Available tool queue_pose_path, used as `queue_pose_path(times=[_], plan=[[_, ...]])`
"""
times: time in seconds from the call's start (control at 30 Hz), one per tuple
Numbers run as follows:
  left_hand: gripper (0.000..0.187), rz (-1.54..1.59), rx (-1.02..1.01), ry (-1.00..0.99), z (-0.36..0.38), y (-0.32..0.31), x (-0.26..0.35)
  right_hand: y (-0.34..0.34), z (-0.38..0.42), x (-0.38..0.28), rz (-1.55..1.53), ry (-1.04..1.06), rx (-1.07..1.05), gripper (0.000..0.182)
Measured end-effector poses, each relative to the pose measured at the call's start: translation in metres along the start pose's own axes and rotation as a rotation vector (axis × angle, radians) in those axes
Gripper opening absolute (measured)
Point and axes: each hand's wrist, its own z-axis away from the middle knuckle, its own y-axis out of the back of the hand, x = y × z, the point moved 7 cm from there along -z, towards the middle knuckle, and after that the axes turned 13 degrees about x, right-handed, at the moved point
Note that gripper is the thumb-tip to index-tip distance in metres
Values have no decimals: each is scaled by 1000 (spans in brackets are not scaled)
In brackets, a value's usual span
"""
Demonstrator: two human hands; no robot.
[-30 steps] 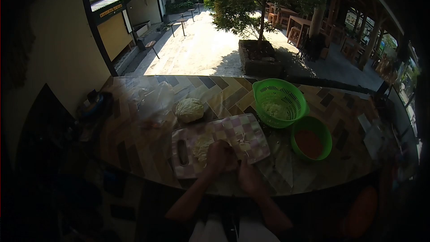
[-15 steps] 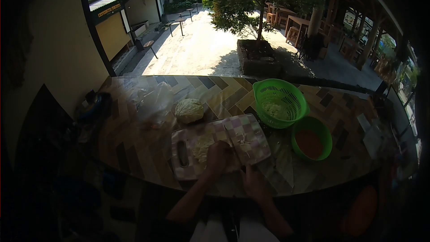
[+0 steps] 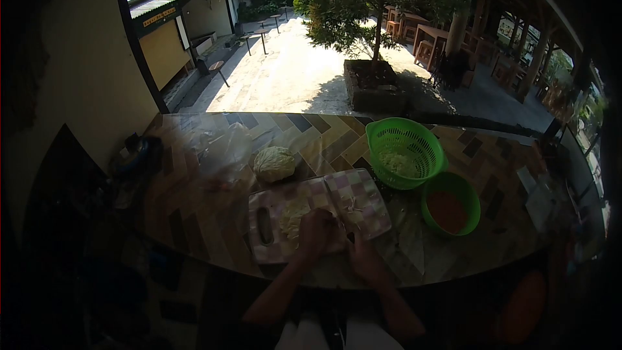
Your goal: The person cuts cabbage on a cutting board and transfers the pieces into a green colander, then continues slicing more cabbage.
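Tabletop [image 3: 194,207]: a tiled surface that carried everything, with the board at its near edge, in easy reach of both hands.
Board [image 3: 363,188]: checkered, lying flat, handle slot to the left.
Colander [image 3: 405,152]: green, just right of the board's far corner, shredded cabbage inside; likely kept close for emptying the board.
Bowl [image 3: 450,210]: green, right of the board, with something orange in it.
Cabbage head [image 3: 274,163]: waited just beyond the board's far edge.
Cut cabbage [image 3: 291,215]: pale pile on the board, partly under the left hand.
Left hand [image 3: 315,232]: curled, pressed down on the cabbage, apparently steadying it.
Right hand [image 3: 364,260]: at the board's near edge, fist-like; what it gripped I cannot tell.
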Motion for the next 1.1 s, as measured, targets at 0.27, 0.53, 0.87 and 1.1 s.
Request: queue_pose_path(times=[0.27,0.53,0.87,1.1], plan=[[17,-17,-67,28,-2,5,9,6,10,-7,56,-121,-141,49],[15,79,-3,23,0,6,8,-6,-9,-15,99,-17,-91,38],[16,59,-35,70,0,8,7,-1,2,1,-42,2,-23,40],[16,48,-26,71,3,8,6,9,6,-11,32,-50,-65,38]])
